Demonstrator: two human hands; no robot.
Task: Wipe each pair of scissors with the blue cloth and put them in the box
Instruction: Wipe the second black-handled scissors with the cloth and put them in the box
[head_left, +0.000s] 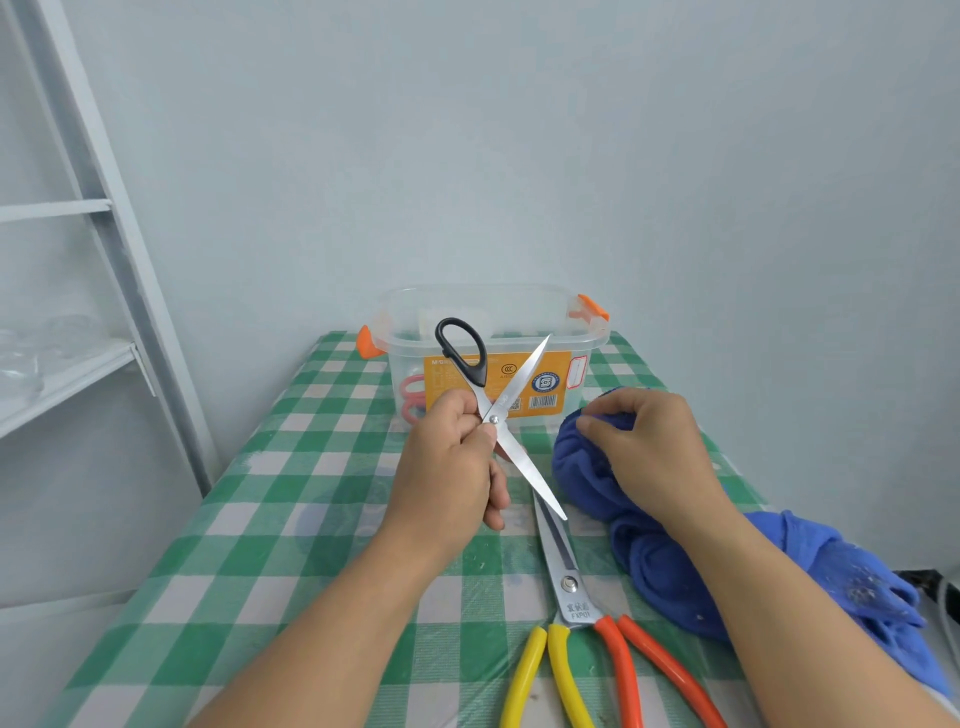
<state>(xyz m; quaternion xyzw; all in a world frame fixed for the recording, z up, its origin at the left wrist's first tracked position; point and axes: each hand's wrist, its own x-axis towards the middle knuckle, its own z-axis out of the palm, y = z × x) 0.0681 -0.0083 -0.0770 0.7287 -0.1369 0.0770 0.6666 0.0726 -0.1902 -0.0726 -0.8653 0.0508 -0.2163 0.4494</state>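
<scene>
My left hand (451, 457) grips black-handled scissors (511, 415) near their pivot, above the table. Their blades are spread wide into an X, with one black handle loop pointing up. My right hand (644, 441) lies on the bunched blue cloth (670, 566) at the right and pinches its top fold. Behind the hands stands the clear plastic box (592, 340) with orange latches and an orange label. Pink-handled scissors (413, 397) lie inside it. Large shears (574, 597) with yellow and orange handles lie shut on the table in front.
The table wears a green-and-white checked cloth (291, 499) under clear film. A white shelf frame (104, 291) stands at the left. The pale wall is close behind the box. A dark object shows at the table's right edge (930, 582).
</scene>
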